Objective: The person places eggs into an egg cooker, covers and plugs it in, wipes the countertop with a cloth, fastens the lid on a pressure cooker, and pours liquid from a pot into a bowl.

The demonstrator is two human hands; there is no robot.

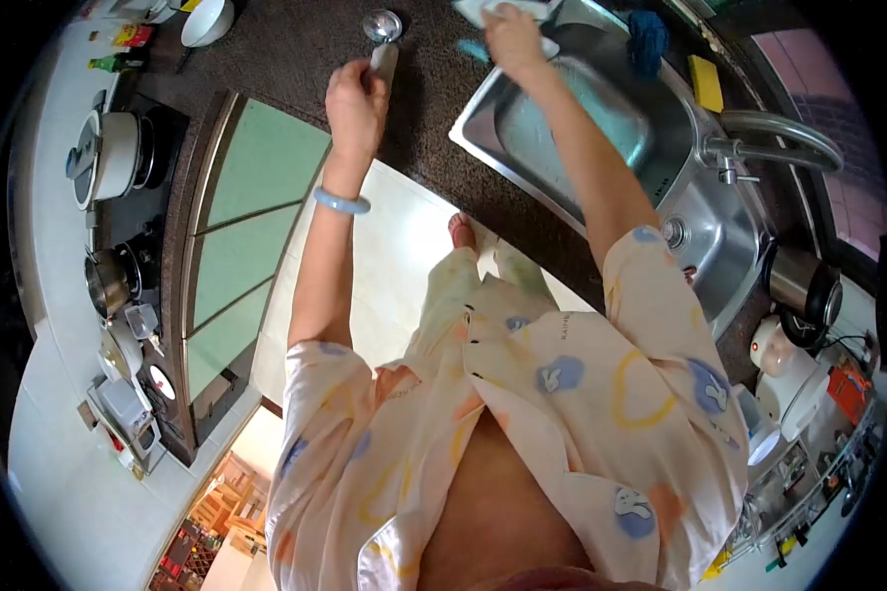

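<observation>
Where right fingers (502,20) rest, white cloth (474,11) beneath, spreading past them

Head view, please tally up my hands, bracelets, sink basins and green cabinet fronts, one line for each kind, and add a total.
Hands: 2
Bracelets: 1
Sink basins: 2
Green cabinet fronts: 3
Total: 8
</observation>
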